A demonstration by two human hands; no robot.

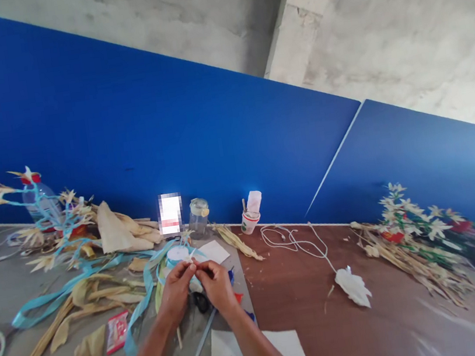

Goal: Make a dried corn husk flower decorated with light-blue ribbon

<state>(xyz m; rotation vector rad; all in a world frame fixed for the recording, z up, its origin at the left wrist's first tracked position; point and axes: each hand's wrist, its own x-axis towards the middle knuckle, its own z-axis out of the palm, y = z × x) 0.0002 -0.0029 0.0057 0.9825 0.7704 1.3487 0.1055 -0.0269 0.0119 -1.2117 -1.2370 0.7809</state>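
Note:
In the middle of the head view my left hand (174,288) and my right hand (217,285) meet, fingertips pinched together. Between them shows a small pale piece (192,260), too small to name surely; both hands appear to grip it. Just behind the fingers lies a roll of light blue ribbon (177,253), partly hidden. A long blue ribbon (146,282) trails beside my left forearm. Dark-handled scissors (201,302) lie below the hands, mostly covered. White paper (215,251) sits behind my right hand, and another sheet (287,345) is under my right forearm.
Dried corn husks (99,294) and a red packet (117,332) spread leftward. Husk flowers on blue stems (43,211) stand before a plastic bottle (32,198). A jar (199,216), paper cup (250,222), white cable (293,241) and crumpled tissue (353,287) stand or lie along the back and right.

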